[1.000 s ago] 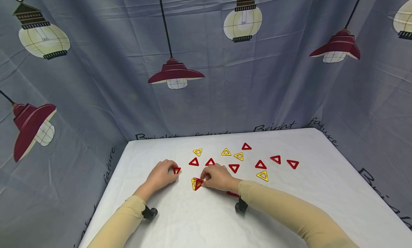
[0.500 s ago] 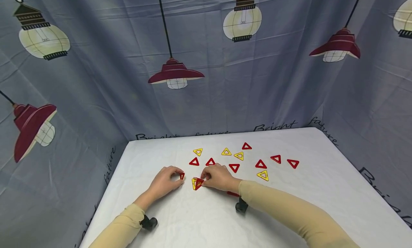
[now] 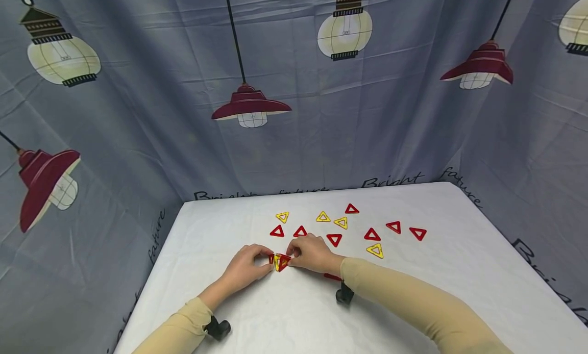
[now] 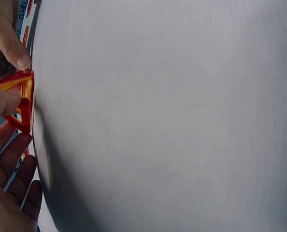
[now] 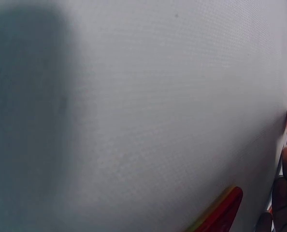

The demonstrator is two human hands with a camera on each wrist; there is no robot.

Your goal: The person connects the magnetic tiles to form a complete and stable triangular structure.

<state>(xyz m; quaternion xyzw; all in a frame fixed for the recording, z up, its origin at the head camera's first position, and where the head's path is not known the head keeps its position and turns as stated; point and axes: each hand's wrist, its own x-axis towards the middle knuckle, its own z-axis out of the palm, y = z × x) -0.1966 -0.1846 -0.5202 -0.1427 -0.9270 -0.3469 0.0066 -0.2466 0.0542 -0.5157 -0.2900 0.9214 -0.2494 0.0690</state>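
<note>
One hand, the left hand (image 3: 248,268), is pinching a red triangle (image 3: 270,259) between thumb and fingers. Just to its right, the right hand (image 3: 312,253) is gripping a second red triangle (image 3: 281,265) at its fingertips, with a yellow triangle (image 3: 276,262) standing between the two. For a clean meeting, the right hand should be keeping steady while the left is easing its edge in squarely and gently. Whether the edges are touching is not showing clearly. Compared with half a second ago, the left hand is sitting closer, the gap nearly gone; the right is staying put. Beyond both hands, loose triangles (image 3: 334,235) are lying scattered, unmoved.
</note>
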